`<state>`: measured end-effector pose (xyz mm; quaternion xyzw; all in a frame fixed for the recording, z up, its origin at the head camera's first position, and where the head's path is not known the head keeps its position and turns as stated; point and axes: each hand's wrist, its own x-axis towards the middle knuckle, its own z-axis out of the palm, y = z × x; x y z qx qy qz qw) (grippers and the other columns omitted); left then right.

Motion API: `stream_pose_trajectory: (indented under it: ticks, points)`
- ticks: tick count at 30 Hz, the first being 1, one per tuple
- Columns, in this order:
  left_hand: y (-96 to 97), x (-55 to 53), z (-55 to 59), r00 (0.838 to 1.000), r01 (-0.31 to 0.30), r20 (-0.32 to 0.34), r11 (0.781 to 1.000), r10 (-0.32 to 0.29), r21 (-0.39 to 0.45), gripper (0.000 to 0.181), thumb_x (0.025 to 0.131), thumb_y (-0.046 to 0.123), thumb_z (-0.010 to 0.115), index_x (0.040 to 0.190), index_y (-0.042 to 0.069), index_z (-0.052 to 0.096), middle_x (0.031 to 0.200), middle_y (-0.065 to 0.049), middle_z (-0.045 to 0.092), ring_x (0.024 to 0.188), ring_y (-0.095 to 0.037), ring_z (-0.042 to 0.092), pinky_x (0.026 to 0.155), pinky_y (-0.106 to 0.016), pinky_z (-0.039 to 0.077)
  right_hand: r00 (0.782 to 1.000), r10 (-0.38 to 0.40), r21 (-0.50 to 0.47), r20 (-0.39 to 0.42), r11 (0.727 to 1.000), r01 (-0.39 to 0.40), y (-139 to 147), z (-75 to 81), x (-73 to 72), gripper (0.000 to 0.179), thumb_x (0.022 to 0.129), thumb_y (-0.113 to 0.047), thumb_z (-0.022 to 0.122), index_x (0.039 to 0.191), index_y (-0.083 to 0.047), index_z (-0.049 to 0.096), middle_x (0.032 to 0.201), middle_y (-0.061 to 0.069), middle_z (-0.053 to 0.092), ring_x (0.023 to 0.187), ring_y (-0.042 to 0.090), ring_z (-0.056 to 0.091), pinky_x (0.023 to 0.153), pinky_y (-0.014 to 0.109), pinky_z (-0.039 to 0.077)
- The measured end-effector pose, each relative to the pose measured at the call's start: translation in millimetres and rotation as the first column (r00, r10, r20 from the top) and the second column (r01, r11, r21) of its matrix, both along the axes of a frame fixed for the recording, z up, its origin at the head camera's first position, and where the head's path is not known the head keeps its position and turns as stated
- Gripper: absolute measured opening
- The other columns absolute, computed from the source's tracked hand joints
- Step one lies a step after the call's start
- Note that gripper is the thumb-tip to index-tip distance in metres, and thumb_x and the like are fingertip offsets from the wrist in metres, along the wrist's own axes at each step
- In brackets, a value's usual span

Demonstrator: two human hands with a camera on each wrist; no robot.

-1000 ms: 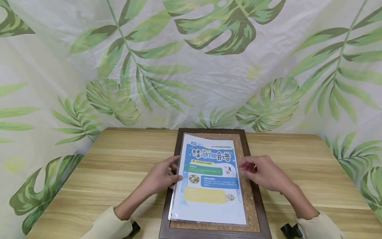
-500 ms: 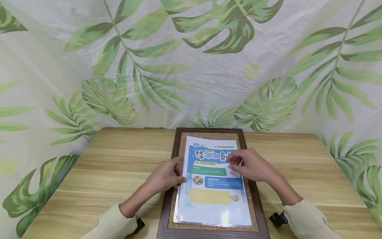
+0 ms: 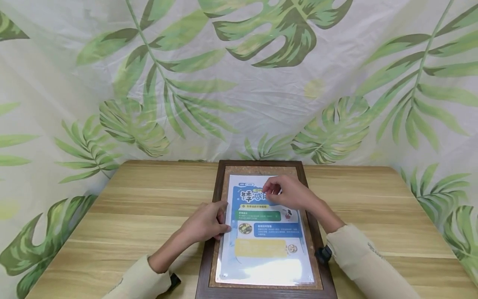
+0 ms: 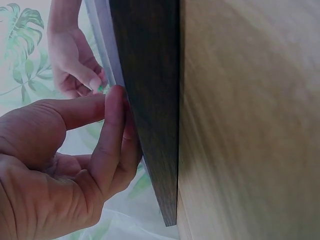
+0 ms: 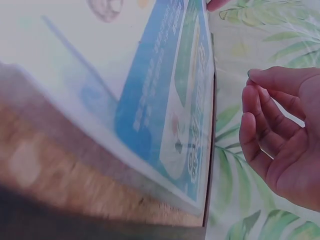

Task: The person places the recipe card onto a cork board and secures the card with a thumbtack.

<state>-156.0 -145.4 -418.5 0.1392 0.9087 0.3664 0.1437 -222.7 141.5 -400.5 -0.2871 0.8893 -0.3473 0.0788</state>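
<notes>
A glossy poster (image 3: pixel 269 251) with blue, green and yellow printing lies over a cork board (image 3: pixel 317 265) in a dark wooden frame (image 3: pixel 329 286). My left hand (image 3: pixel 204 222) holds the poster's left edge, with its thumb on the sheet and its other fingers beside the frame. My right hand (image 3: pixel 289 192) is above the poster's printed title. Between its thumb and forefinger it pinches a small green pushpin-like thing (image 4: pixel 100 88), mostly hidden by the fingertips. Only a dark green speck of it shows in the right wrist view.
The framed board sits on a wood-grain table (image 3: pixel 149 195), reaching close to its back edge. Behind it hangs a cloth (image 3: pixel 261 112) printed with green leaves. Black wrist straps (image 3: pixel 324 254) show at the sleeve cuffs.
My right hand has moved left and up, from the board's right side to over the poster's title. The poster, kept in my left hand, has shifted right and sits straighter on the cork.
</notes>
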Motion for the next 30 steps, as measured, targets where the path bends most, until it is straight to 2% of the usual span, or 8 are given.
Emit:
stream_pose_trajectory:
  ticks: [8,15,24,30]
  points:
    - [-1.1,0.4,0.0,0.999,-0.009,0.051,1.0,0.009,-0.003,0.078,0.087,-0.003,0.086,0.155,-0.011,0.047,0.075,-0.004,0.065,0.054,-0.013,0.068,0.047,-0.023,0.044,0.999,-0.03,0.007,0.042,1.0,0.03,-16.9,-7.5,-13.4,0.012,0.098,-0.007,0.076,0.11,-0.006,0.079,0.089,-0.001,0.072,0.081,0.012,0.062,0.075,0.025,0.052]
    - [-2.8,0.4,0.8,0.995,-0.03,0.098,1.0,0.029,0.01,0.079,0.087,-0.004,0.085,0.155,-0.011,0.047,0.079,-0.005,0.065,0.054,-0.014,0.068,0.049,-0.026,0.052,0.998,-0.007,0.007,0.057,1.0,0.006,-26.6,-13.2,-21.6,0.012,0.098,-0.007,0.075,0.11,-0.005,0.078,0.091,0.001,0.072,0.08,0.011,0.061,0.074,0.025,0.051]
    - [-5.2,-0.1,2.6,0.993,-0.042,0.105,0.999,0.044,-0.026,0.077,0.087,-0.003,0.086,0.154,-0.01,0.049,0.079,-0.006,0.065,0.054,-0.014,0.068,0.05,-0.028,0.053,0.995,-0.029,0.027,0.099,0.999,0.026,-47.4,-16.5,-36.1,0.013,0.101,-0.011,0.074,0.113,-0.007,0.078,0.096,0.001,0.073,0.087,0.013,0.065,0.084,0.03,0.055]
    - [-2.5,-0.6,1.4,0.996,-0.022,0.086,0.999,0.024,-0.027,0.076,0.087,-0.002,0.086,0.153,-0.01,0.05,0.078,-0.005,0.065,0.054,-0.014,0.068,0.05,-0.026,0.052,0.995,-0.025,0.029,0.1,0.999,0.022,-59.9,-19.9,-47.5,0.015,0.101,-0.012,0.074,0.115,-0.008,0.078,0.099,0.002,0.074,0.09,0.014,0.066,0.088,0.033,0.056]
